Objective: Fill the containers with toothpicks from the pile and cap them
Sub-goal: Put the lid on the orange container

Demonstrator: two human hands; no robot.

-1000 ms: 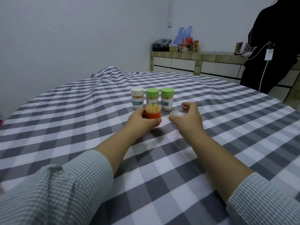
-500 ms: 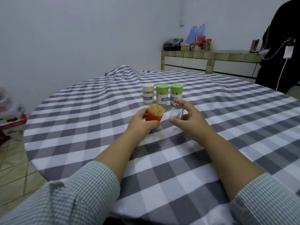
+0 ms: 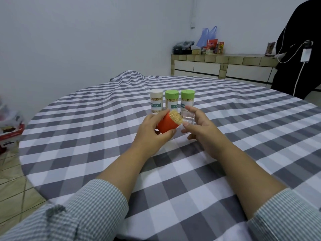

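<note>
A big round surface point(image 3: 225, 136) fills most of the view. A grey and white checked cloth point(image 3: 97, 129) covers it. Behind it is a pale wall point(image 3: 78, 35) and a low tiled counter point(image 3: 225, 63) with bags and boxes point(image 3: 208, 44) on top. At the far right stands a person in black point(image 3: 298, 49) with a white cable hanging down. At the far left, on the floor, is a blurry red and white box point(image 3: 10, 133).

Two arms in striped sleeves point(image 3: 90, 211) reach out over the cloth.

The left hand point(image 3: 152, 134) grips an orange cap point(image 3: 166, 125). The cap is full of toothpicks point(image 3: 175, 116). It is tipped over to the right, and the toothpick tips point at the other hand.

The right hand point(image 3: 203, 129) holds a clear tube point(image 3: 188, 117) between thumb and fingers. The tube lies on its side with its open end facing the toothpicks. The tips are just at the mouth of the tube. I cannot tell if they are inside.

Three filled jars stand in a row just behind the hands. The left one has a white cap point(image 3: 156, 93). The other two have green caps: one in the middle point(image 3: 171, 94), one on the right point(image 3: 187, 94).
</note>
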